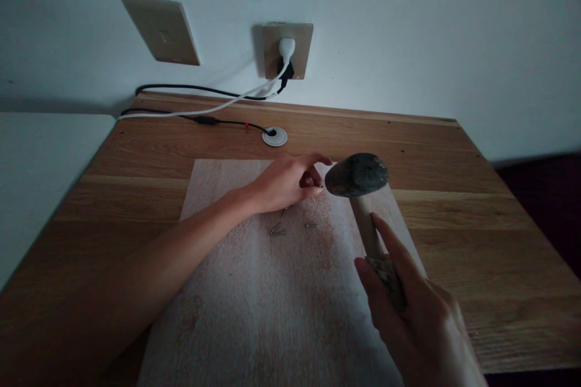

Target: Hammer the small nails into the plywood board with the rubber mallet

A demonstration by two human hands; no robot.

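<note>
right hand (415, 329) clenches wooden hammer handle (362, 224) low | head-heavy, stiff (dark hammer head (356, 175)) | left hand (285, 184) pinches small nail (321, 186)

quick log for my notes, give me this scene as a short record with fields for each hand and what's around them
left hand: fingers pinch a small dark-tipped item, too small to identify
right hand: grips the wooden handle of a hammer, its dark head raised beside the left hand
loose items: nails lying on a pale wooden board, below the left hand
surface: the board lies on a wooden table
wall: white plug in a wall socket
</note>
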